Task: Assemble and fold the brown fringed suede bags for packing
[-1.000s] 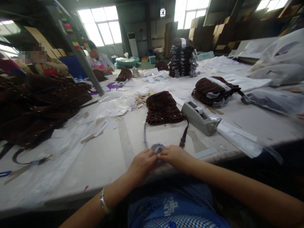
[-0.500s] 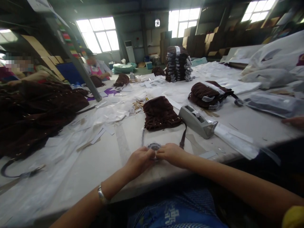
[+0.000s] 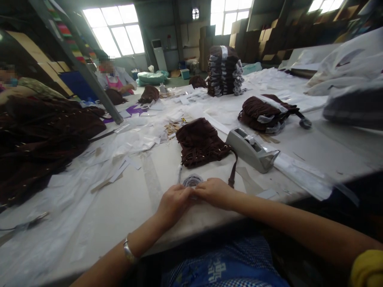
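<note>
My left hand (image 3: 176,202) and my right hand (image 3: 214,193) meet close to the table's front edge. Their closed fingers grip a round coil of strap (image 3: 193,180) that looks wrapped in clear plastic; its lower side is hidden behind the fingers. A thin plastic-wrapped length runs from near the coil up to a dark brown fringed bag (image 3: 202,143) lying just beyond. On the bag's right side hangs a brown strap end (image 3: 231,175), apart from my right hand. A grey tape dispenser (image 3: 251,149) stands to the right of the bag.
Brown bags (image 3: 44,135) are heaped at left beside a metal post (image 3: 104,93). A tall bag stack (image 3: 224,71) and a wrapped bag (image 3: 263,113) stand farther back. Plastic sheets (image 3: 302,175) lie right. A co-worker (image 3: 113,77) sits across the table (image 3: 119,211).
The coil shows more of its round face above my fingers. At the far right, a dark plastic-covered package has been lifted, and the other person's hand there has left view. My view shifted slightly.
</note>
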Available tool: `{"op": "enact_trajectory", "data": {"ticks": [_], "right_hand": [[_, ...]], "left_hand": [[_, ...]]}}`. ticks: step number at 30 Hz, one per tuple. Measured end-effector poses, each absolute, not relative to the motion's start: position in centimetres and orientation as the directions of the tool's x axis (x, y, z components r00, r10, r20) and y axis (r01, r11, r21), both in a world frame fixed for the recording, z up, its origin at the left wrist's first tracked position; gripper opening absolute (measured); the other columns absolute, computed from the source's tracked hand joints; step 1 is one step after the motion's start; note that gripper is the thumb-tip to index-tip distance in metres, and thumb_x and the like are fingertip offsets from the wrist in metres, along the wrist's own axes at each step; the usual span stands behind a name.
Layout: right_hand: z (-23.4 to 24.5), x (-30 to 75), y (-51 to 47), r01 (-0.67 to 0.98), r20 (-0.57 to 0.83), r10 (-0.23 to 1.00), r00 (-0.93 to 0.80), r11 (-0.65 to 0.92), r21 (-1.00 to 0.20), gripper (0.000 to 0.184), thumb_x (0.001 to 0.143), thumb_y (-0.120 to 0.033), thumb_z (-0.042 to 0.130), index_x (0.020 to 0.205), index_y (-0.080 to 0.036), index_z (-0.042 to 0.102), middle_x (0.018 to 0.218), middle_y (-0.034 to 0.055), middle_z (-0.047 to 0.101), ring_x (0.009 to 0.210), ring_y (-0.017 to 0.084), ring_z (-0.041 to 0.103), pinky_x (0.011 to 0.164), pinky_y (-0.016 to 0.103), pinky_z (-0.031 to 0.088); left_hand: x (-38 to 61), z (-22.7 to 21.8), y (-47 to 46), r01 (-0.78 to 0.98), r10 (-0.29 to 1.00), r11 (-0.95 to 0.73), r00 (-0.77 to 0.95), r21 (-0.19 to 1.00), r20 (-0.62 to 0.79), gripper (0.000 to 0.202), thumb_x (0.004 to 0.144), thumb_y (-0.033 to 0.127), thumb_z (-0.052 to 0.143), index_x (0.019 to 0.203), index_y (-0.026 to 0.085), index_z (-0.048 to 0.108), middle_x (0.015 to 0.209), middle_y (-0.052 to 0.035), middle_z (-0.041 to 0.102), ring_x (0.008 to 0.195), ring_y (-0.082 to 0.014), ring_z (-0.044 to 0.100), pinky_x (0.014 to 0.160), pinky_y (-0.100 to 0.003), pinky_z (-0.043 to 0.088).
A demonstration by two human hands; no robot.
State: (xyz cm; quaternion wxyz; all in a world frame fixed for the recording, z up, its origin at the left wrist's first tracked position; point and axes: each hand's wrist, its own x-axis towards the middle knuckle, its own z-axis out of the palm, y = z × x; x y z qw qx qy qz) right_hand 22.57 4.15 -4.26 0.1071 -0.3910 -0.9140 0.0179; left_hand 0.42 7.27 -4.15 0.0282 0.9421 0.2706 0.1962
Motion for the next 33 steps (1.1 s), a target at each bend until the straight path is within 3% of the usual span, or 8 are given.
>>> {"op": "enact_trajectory", "data": {"ticks": [6,9,12,15,18,21,24,33], "right_hand": [[-3.4,23.6,6.1,0.569,0.125,0.580,-0.805,0.815,-0.110,0.018,0.094,-0.020,0.058,0.107,-0.025,0.070,0.098,0.0005,0.072,0.084,0.018,0.064,0.072,0.028,0.041],[-2.8,23.5,6.2,0.615,0.072,0.621,-0.780,0.783,-0.094,0.019,0.095,-0.020,0.057,0.108,-0.026,0.070,0.096,0.0009,0.072,0.082,0.019,0.064,0.071,0.029,0.041],[-2.8,22.8,5.5,0.701,0.051,0.707,-0.705,0.706,-0.103,0.021,0.093,-0.020,0.058,0.110,-0.023,0.069,0.094,0.0037,0.072,0.077,0.020,0.065,0.066,0.029,0.041],[-3.2,22.3,4.2,0.730,0.094,0.758,-0.645,0.648,-0.214,0.017,0.089,-0.023,0.061,0.103,-0.022,0.071,0.095,0.0047,0.072,0.078,0.021,0.066,0.066,0.028,0.042],[-3.6,21.9,2.8,0.690,0.184,0.805,-0.564,0.582,-0.430,0.019,0.087,-0.022,0.064,0.105,-0.023,0.070,0.100,0.0038,0.072,0.087,0.020,0.067,0.073,0.026,0.046],[-3.7,21.0,1.4,0.587,0.261,0.841,-0.475,0.523,-0.618,0.021,0.089,-0.022,0.063,0.109,-0.021,0.070,0.104,0.0051,0.072,0.093,0.020,0.067,0.081,0.026,0.048],[-3.7,19.4,0.1,0.459,0.307,0.858,-0.411,0.486,-0.744,0.017,0.089,-0.021,0.064,0.105,-0.020,0.072,0.103,0.0058,0.073,0.094,0.020,0.068,0.083,0.027,0.050],[-5.8,15.8,-2.1,0.384,0.410,0.884,-0.226,0.468,-0.796,0.016,0.090,-0.021,0.064,0.103,-0.021,0.074,0.104,0.0059,0.074,0.095,0.021,0.069,0.088,0.030,0.053]], "left_hand": [[-0.3,-3.2,8.7,0.371,0.405,-0.914,0.869,0.167,0.284,0.027,0.085,0.022,0.068,0.112,0.022,0.061,0.097,-0.0053,0.072,0.099,-0.0228,0.064,0.085,-0.035,0.053],[-0.4,-3.2,9.4,0.401,0.425,-0.905,0.862,0.141,0.276,0.023,0.086,0.024,0.067,0.109,0.022,0.064,0.092,-0.0064,0.070,0.089,-0.0217,0.066,0.081,-0.035,0.054],[-0.5,-3.0,9.4,0.416,0.469,-0.879,0.840,0.231,0.273,0.023,0.085,0.023,0.068,0.108,0.021,0.065,0.094,-0.0072,0.070,0.087,-0.0214,0.066,0.081,-0.035,0.055],[-1.4,-3.1,8.1,0.419,0.557,-0.814,0.761,0.403,0.334,0.034,0.085,0.026,0.069,0.118,0.024,0.063,0.113,-0.0087,0.068,0.108,-0.0247,0.062,0.098,-0.043,0.049],[-2.8,-4.1,5.4,0.494,0.873,-0.475,0.365,0.728,0.323,0.034,0.089,0.040,0.063,0.119,0.024,0.061,0.118,-0.0086,0.066,0.109,-0.0243,0.062,0.094,-0.042,0.052],[-3.3,-5.2,2.2,0.278,0.991,0.016,0.122,0.960,-0.052,0.038,0.092,0.053,0.053,0.101,0.018,0.066,0.094,-0.0083,0.071,0.084,-0.0213,0.068,0.066,-0.031,0.056],[-2.6,-5.2,0.2,0.028,0.940,0.268,0.212,0.963,-0.268,0.046,0.089,0.058,0.055,0.098,0.015,0.069,0.094,-0.0096,0.071,0.084,-0.0197,0.067,0.059,-0.024,0.051],[-2.4,-3.6,-0.3,-0.347,0.890,0.451,0.244,0.822,-0.386,0.035,0.081,0.046,0.072,0.104,0.019,0.072,0.107,-0.0059,0.069,0.083,-0.0114,0.062,0.061,-0.016,0.046]]}}
